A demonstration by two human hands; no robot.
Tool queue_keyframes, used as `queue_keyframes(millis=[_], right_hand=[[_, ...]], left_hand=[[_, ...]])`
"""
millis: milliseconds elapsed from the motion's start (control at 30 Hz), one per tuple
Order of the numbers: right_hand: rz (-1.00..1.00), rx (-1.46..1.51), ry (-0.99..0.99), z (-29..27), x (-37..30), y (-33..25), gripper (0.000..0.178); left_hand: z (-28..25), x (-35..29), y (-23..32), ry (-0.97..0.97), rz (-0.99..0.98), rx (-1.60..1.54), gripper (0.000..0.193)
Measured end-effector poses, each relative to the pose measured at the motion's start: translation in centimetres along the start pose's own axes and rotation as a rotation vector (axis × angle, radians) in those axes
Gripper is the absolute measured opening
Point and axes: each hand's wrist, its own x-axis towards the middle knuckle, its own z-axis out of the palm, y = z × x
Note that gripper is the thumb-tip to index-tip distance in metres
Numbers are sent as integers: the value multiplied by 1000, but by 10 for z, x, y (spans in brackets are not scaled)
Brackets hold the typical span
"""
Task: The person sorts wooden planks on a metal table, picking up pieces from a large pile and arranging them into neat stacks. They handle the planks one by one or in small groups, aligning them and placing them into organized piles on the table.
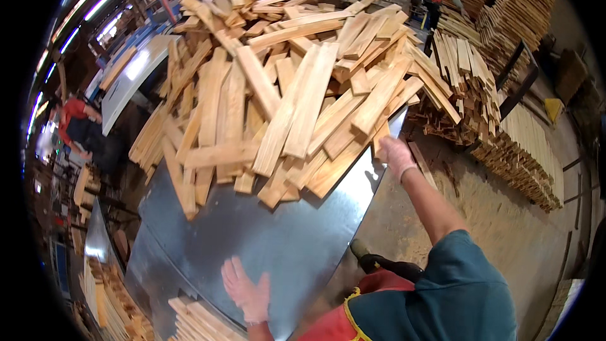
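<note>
Seeing board heap (290, 101) lying across far part of bench (271, 233), reaching its right edge. Seeing left hand (248, 290) hanging over near part, before heap; right hand (398, 156) sitting at right edge, just beside heap. Noting small board stack (202, 323) standing by near-left edge, left of left hand, another stack (117, 300) lying farther left. Finding board rows (464, 82) lying right of bench across floor (499, 240), tall stack (519, 9) rising behind. Catching co-worker (77, 120) showing far left, left of side bench (126, 95), one board (118, 67) lying on that.

Pale wooden boards (315, 101) lie in a loose, crisscrossed heap over the far part of the metal bench (252, 240). Many tilt across one another, and several reach its right edge.
</note>
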Motion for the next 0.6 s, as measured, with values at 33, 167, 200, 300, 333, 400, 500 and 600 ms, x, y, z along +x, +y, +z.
queue_keyframes(millis=[33, 167, 200, 300, 333, 400, 500, 600], right_hand=[[-64, -89, 146, -16, 25, -20, 66], [-54, -238, 351, -40, 96, -75, 89], [-70, -231, 382, -49, 122, -66, 90], [13, 194, 396, -58, 170, -48, 87], [126, 520, 205, -58, 174, -49, 79], [147, 753, 93, -38, 147, -77, 69], [19, 897, 75, -49, 169, -38, 61], [162, 979, -91, -36, 124, -36, 59]], left_hand=[[3, 40, 20, 17, 72, -26, 100], [39, 189, 90, 45, 146, -45, 100], [46, 221, 114, 8, 114, -19, 101], [64, 290, 170, -120, 74, -15, 107], [67, 297, 179, -166, 40, 4, 108], [84, 290, 185, -246, 15, -219, 112], [90, 267, 215, -329, -61, -221, 115], [91, 234, 218, -446, -110, -370, 101]])
